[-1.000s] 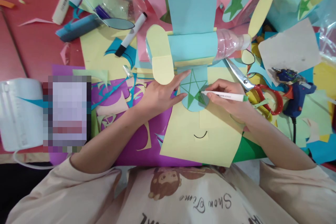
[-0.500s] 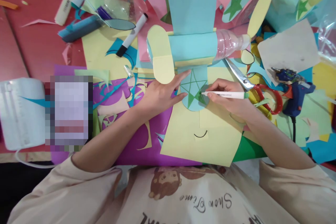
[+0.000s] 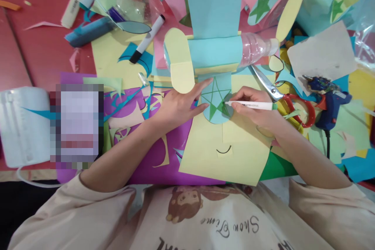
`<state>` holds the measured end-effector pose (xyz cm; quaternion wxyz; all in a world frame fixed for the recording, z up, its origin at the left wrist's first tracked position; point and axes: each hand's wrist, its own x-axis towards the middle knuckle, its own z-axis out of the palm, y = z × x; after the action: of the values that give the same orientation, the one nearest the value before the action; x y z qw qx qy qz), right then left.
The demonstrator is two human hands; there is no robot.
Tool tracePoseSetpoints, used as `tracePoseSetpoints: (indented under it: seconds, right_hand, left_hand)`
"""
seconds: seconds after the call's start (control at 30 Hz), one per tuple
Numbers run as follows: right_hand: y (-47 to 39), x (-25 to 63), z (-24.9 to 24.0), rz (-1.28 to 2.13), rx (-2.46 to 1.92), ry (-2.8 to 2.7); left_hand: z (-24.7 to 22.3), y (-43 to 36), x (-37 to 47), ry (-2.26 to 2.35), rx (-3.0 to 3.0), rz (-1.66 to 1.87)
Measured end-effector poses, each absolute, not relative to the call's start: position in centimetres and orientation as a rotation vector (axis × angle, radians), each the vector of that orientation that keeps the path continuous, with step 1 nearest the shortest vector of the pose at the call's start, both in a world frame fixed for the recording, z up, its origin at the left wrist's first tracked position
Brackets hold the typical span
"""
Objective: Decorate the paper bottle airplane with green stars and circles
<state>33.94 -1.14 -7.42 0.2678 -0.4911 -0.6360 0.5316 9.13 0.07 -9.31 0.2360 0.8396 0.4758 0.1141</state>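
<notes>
My right hand [image 3: 252, 103] is closed around a white paint marker [image 3: 258, 105], its tip on a green star [image 3: 216, 103] drawn on a rounded light-blue paper wing [image 3: 209, 117]. The star's lower points are filled green; its upper part is mostly outline. Fingers spread, my left hand [image 3: 184, 103] steadies the left edge of that blue paper. The wing hangs from a plastic bottle [image 3: 254, 49] wrapped in blue paper, with a yellow paper tail piece [image 3: 179, 62] at its left end. Under the wing lies a pale yellow sheet [image 3: 205, 156] with a small black curve on it.
Red-handled scissors [image 3: 299, 111] and a blue glue gun [image 3: 329, 109] lie to the right. A black-and-white marker [image 3: 147, 39], paper scraps and a clear plastic dome [image 3: 134, 0] are at upper left. A blurred-out rectangular object [image 3: 77, 125] and a white case [image 3: 25, 125] sit at left.
Almost nothing differs. The marker tip stays at the star's lower right, with at most a tiny shift, and my left hand keeps its place.
</notes>
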Motion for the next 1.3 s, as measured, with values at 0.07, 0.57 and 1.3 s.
tracePoseSetpoints:
  seconds: [0.07, 0.57, 1.3]
  right_hand:
    - [-1.1, 33.9, -7.5, 1.429, -1.325, -1.725]
    - [-1.1, 34.0, -6.7, 1.531, -1.362, -1.726]
    - [-0.9, 34.1, -6.4, 1.636, -1.349, -1.725]
  left_hand:
    - [-9.2, 0.1, 9.2, 1.308, 2.294, 0.306]
    - [-9.4, 0.0, 9.1, 1.304, 2.301, 0.322]
    - [-9.2, 0.0, 9.2, 1.305, 2.304, 0.311]
